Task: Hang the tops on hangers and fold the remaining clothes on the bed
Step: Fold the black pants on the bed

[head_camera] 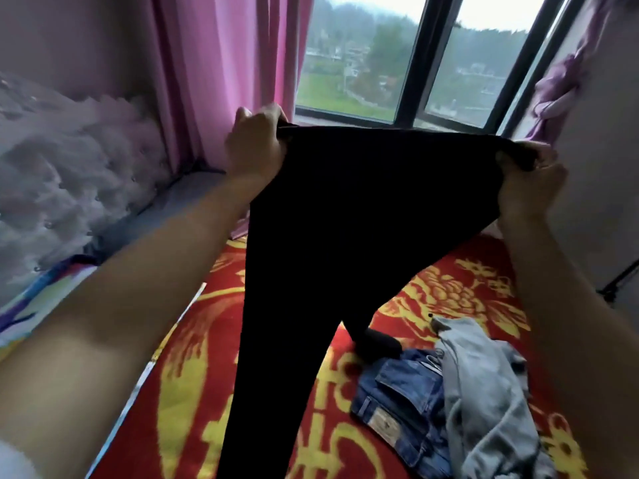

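Jeans and a grey garment lay on the bed. Above the bed I held the black trousers up, left hand and right hand apart, each clenching a waistband corner. Folding them next, I judged, meant matching the legs.

The black trousers run off the bottom edge, hiding part of the red blanket.

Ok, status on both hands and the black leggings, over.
Left hand and right hand grip the waistband ends. Black leggings held up, legs hanging. Jeans, grey garment on bed beneath.
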A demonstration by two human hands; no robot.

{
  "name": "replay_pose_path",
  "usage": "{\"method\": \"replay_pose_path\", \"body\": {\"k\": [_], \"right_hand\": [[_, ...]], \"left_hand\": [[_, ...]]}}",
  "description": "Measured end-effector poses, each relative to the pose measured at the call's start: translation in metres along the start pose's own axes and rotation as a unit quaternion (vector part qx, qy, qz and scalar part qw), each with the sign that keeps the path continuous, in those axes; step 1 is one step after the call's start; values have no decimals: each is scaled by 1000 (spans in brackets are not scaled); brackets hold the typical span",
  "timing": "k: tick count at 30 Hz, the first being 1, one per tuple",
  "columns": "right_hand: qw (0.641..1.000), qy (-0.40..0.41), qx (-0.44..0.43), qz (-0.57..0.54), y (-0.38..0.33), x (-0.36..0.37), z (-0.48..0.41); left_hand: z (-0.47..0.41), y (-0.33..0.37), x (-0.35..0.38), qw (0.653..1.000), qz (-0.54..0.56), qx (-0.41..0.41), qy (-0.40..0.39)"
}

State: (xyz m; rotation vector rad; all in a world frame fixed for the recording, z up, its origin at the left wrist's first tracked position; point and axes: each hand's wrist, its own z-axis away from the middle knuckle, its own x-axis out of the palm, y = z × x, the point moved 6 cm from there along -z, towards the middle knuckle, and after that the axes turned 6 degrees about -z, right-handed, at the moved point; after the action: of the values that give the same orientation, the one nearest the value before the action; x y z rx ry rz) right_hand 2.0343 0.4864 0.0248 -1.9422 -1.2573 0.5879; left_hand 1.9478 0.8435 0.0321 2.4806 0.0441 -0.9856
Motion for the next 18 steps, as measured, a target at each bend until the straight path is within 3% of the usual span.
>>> {"method": "replay_pose_path", "body": {"k": [2, 6, 14, 18], "right_hand": [[999, 42, -15, -2, -36, -5, -3], [998, 53, -34, -3, -67, -3, 14], [998, -58, 5, 24, -16, 39, 124], [990, -106, 94, 7, 20, 64, 189]], "left_hand": [[-18, 5, -26, 999, 24, 12, 29], [-21, -11, -53, 998, 43, 33, 43], [49, -117, -11, 998, 24, 13, -56], [97, -171, 1, 995, -21, -26, -95]]}}
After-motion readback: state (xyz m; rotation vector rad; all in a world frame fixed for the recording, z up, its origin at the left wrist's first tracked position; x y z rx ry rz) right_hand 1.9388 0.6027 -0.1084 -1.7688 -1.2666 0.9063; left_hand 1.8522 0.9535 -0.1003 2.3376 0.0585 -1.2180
